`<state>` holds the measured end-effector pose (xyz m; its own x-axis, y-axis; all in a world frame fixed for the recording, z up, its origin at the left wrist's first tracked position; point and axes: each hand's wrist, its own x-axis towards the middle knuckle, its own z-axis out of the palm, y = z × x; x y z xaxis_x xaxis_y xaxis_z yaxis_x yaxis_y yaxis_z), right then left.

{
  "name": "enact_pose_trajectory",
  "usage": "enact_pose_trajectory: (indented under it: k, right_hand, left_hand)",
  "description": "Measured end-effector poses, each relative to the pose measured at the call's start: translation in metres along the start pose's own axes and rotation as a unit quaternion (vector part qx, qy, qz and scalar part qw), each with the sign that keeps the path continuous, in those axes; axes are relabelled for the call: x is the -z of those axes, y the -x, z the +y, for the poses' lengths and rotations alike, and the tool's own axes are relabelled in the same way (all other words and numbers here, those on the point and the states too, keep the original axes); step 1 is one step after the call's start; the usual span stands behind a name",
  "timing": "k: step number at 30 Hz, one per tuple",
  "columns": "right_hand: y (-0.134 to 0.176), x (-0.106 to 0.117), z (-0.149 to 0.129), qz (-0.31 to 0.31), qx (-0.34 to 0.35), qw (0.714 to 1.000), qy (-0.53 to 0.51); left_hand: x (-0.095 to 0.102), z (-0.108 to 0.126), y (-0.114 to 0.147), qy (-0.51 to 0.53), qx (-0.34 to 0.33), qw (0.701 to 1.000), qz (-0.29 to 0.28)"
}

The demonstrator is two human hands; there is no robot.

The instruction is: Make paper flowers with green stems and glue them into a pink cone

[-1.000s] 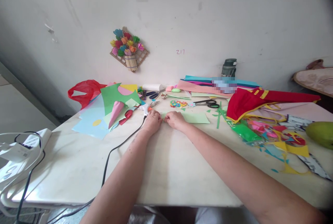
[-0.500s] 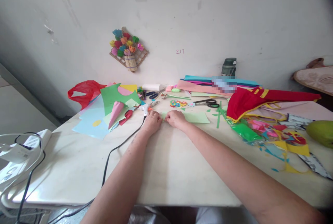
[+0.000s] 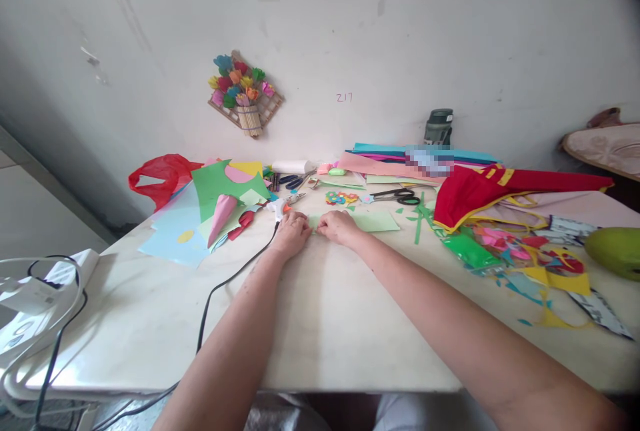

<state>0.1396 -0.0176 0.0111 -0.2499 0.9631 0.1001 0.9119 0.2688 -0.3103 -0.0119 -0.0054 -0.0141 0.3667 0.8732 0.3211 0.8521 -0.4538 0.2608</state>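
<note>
A light green paper strip (image 3: 377, 221) lies on the table and runs to the right from under my hands. My right hand (image 3: 339, 225) is closed, its curled fingers pinching the strip near its left end. Just beside it, my left hand (image 3: 293, 232) is closed too, with its fingertips on the left end of the same paper. A small gap between the hands shows a bit of green; the fingertips themselves are partly hidden. Right behind my left hand lies a white hot glue gun (image 3: 279, 208) with an orange part and a black cord.
Black scissors (image 3: 400, 196) and small colored paper flowers (image 3: 341, 198) lie behind the strip. To the left are a pink paper cone (image 3: 221, 217) and colored sheets. A red cloth (image 3: 465, 199), paper scraps and a green bag (image 3: 470, 251) lie right. A power strip (image 3: 65, 277) stands far left.
The strip's right end has shifted slightly away from me. Both hands stay almost in the same place, still on the paper. The view has moved a little.
</note>
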Motion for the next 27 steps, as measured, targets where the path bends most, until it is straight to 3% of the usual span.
enact_pose_trajectory:
  k: [14, 27]
  right_hand:
    - [-0.0012, 0.0009, 0.0050, -0.009, 0.005, 1.000, 0.005]
    - [-0.0014, 0.0042, 0.0044, -0.025, 0.001, 1.000, 0.000]
  left_hand:
    - [0.0043, 0.0068, -0.0001, -0.007, 0.036, 0.999, -0.030]
    - [0.0030, 0.0056, -0.0023, 0.017, 0.044, 0.999, -0.024]
